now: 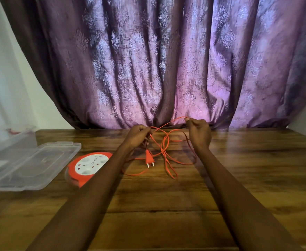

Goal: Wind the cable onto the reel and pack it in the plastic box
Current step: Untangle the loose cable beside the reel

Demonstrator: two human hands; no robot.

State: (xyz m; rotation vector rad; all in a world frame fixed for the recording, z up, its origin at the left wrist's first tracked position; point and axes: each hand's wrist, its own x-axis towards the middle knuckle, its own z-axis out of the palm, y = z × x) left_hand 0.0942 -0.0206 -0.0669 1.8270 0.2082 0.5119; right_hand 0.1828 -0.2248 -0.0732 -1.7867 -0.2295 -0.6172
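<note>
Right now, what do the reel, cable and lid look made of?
Reel: hard glossy plastic, orange rim, white socket face. Cable: thin orange flex, probably PVC-sheathed; it loops limply. Lid: clear, slightly frosted plastic; the table shows through.

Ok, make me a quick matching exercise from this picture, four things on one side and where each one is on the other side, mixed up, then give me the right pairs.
Things:
1. plug
2. reel
3. box lid
4. right hand

Places:
A. flat on the table at the far left
B. pinching a raised strand of cable near the curtain
C. dangling below the left hand, pins pointing down
D. on the table between the lid and the left forearm

Pairs: 1-C, 2-D, 3-A, 4-B
</note>
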